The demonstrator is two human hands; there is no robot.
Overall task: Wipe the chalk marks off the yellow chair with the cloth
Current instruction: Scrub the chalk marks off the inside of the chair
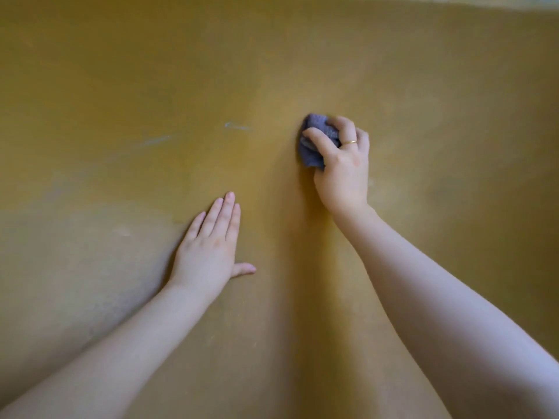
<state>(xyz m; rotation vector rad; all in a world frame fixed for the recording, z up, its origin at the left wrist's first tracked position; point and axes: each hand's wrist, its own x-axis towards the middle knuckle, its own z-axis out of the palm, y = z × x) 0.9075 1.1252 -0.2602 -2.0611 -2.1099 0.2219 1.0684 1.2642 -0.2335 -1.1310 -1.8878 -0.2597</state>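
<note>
The yellow chair surface [121,71] fills almost the whole head view. My right hand [343,167] grips a bunched grey-blue cloth [313,146] and holds it against the surface right of centre. A gold ring sits on one finger. To the left of the cloth lie two faint pale chalk marks, a short one [237,126] and a longer smeared one [155,141]. My left hand [211,246] rests flat on the surface lower down, fingers straight and together, thumb out to the right.
A pale whitish smudge [122,232] shows left of my left hand. The chair's far edge [453,0] runs along the top of the view, with a blurred blue-grey strip beyond it at the top right.
</note>
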